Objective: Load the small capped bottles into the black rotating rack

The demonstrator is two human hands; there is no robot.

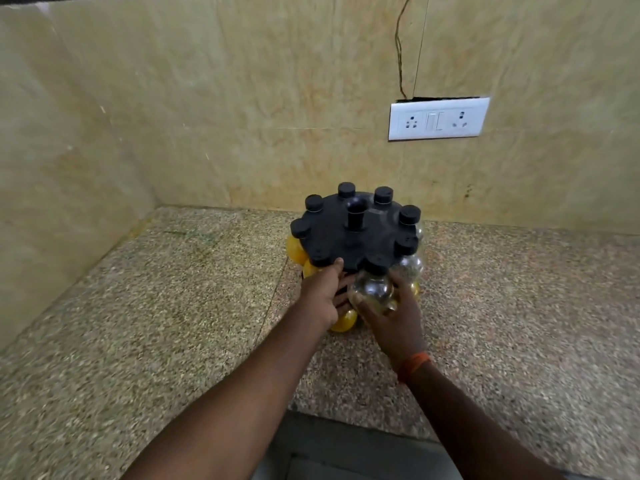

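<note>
On the speckled, grainy stone counter, close to a glossy, veined beige wall, a round black rack is set. Its flat matte top disc is crowned by a stubby knob and ringed by round black caps. Bulbous yellow bottles are hung below the disc at the left and front, clear ones at the right. A clear, rounded bottle with a black cap is held at the rack's near edge, its cap level with the disc. It is gripped by the right hand, whose fingers are curled around its belly from below and the right; an orange wristband is worn on that wrist. The left hand is stretched to the rack's near-left rim, thumb laid on the disc's edge, fingers extended under it, seemingly touching; whether they are clamped cannot be told. A white socket plate is fixed to the wall.
</note>
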